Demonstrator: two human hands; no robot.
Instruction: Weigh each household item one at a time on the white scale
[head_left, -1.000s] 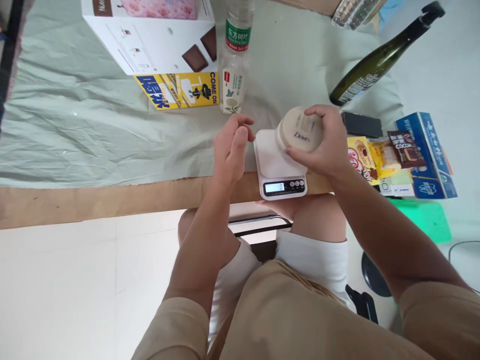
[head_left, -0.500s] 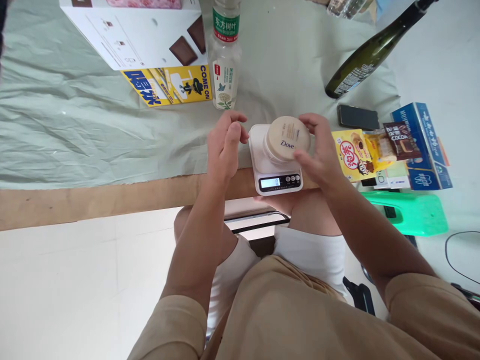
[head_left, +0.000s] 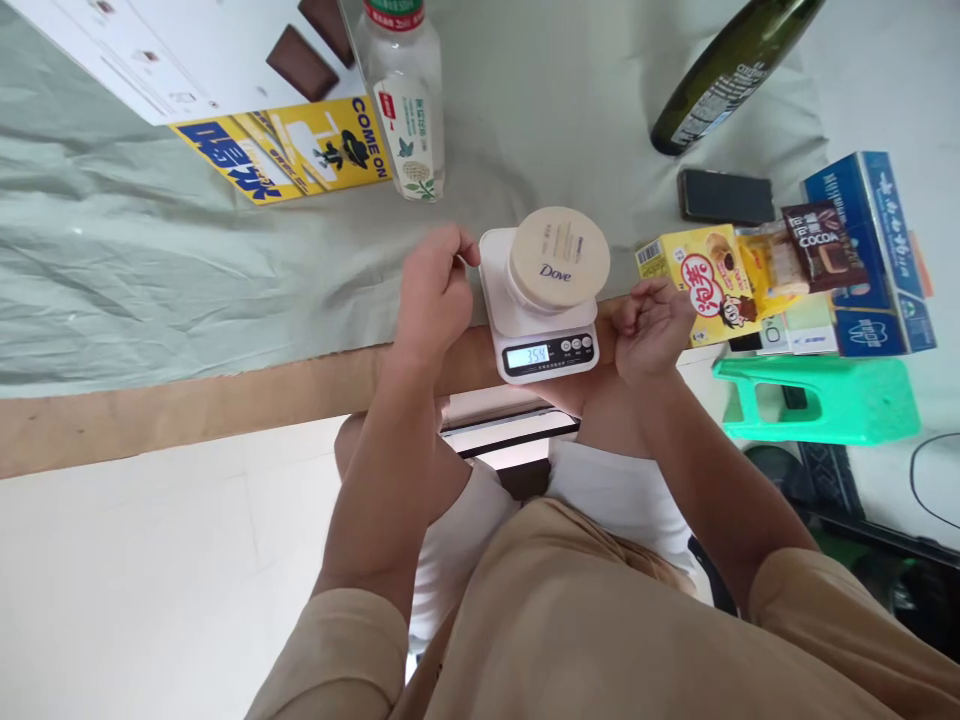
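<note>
A round cream tub with a Dove lid [head_left: 564,255] rests on the white kitchen scale [head_left: 501,300] at the table's front edge. The scale's lit display [head_left: 527,356] shows digits that look like 354. Beside the scale's left edge is my left hand [head_left: 439,290], its fingers curled with nothing visible in them. On the other side, my right hand [head_left: 654,325] lies near the scale's lower right corner, palm turned up and fingers folded in, holding nothing I can see. Neither hand touches the tub.
Behind my left hand stand a plastic bottle [head_left: 409,120], a yellow box [head_left: 300,150] and a white box [head_left: 202,50]. To the right are a green glass bottle [head_left: 720,90], a phone [head_left: 726,196], a yellow snack box [head_left: 701,275], a blue box [head_left: 862,240] and a green stool [head_left: 862,400].
My right hand has let go of the tub and drawn back down to the right, its fingers folding in. The scale's reading has gone from 0 to a three-digit number. The view has shifted slightly.
</note>
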